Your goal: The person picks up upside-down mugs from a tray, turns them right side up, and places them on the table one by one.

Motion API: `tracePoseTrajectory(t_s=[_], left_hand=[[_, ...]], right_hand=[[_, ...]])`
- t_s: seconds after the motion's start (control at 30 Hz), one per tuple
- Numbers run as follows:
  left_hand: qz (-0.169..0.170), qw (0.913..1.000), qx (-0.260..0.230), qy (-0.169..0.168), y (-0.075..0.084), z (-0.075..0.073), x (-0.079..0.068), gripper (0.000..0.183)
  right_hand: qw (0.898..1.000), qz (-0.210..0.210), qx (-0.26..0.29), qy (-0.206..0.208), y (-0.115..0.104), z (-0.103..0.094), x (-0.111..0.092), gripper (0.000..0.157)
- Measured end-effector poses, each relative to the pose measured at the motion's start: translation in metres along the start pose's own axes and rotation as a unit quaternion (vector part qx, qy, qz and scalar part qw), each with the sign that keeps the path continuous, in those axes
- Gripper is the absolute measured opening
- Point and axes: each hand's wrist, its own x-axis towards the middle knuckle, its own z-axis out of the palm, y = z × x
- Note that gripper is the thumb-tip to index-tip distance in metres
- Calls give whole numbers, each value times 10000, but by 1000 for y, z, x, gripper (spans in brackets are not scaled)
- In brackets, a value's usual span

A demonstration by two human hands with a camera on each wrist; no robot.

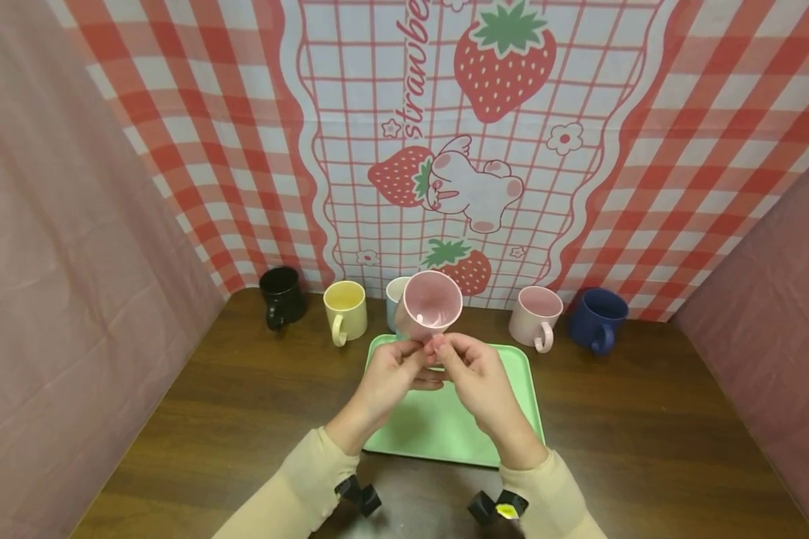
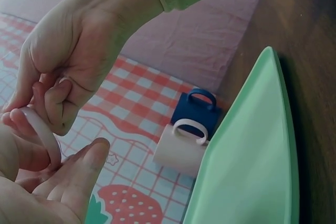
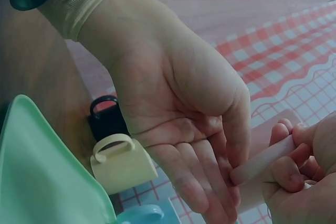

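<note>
A pink mug (image 1: 426,305) is held up over the green tray (image 1: 438,427), its mouth tilted toward the head camera. My left hand (image 1: 392,378) and right hand (image 1: 475,370) meet at its handle. In the right wrist view, my left hand (image 3: 184,108) pinches one end of the pale handle (image 3: 262,161) between thumb and forefinger, the other fingers extended. The right hand (image 3: 310,171) grips the other end with thumb and curled fingers. The left wrist view shows the right hand (image 2: 73,56) bent over the handle (image 2: 44,135). Most of the mug's body is hidden there.
Along the back cloth stand a black mug (image 1: 283,292), a yellow mug (image 1: 346,311), a light blue mug (image 1: 392,296) partly behind the held one, another pink mug (image 1: 532,318) and a dark blue mug (image 1: 596,314). Pink cloth hangs at both sides of the wooden table (image 1: 647,419).
</note>
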Motion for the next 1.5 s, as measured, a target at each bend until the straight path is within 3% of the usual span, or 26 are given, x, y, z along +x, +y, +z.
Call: tracePoseTrajectory(t_s=[0.4, 0.67, 1.1, 1.5], left_hand=[[254, 9994, 244, -66, 2, -4, 2, 29], [66, 9996, 233, -158, 2, -8, 6, 28], [-388, 9960, 609, 525, 6, -28, 11, 27], [-531, 9925, 914, 614, 12, -44, 13, 30]], right_hand=[[9991, -341, 233, -36, 2, -5, -1, 28], [9990, -417, -109, 110, 2, -9, 2, 28], [9967, -194, -786, 96, 18, -30, 12, 27], [9958, 72, -914, 7, 36, -46, 21, 25]])
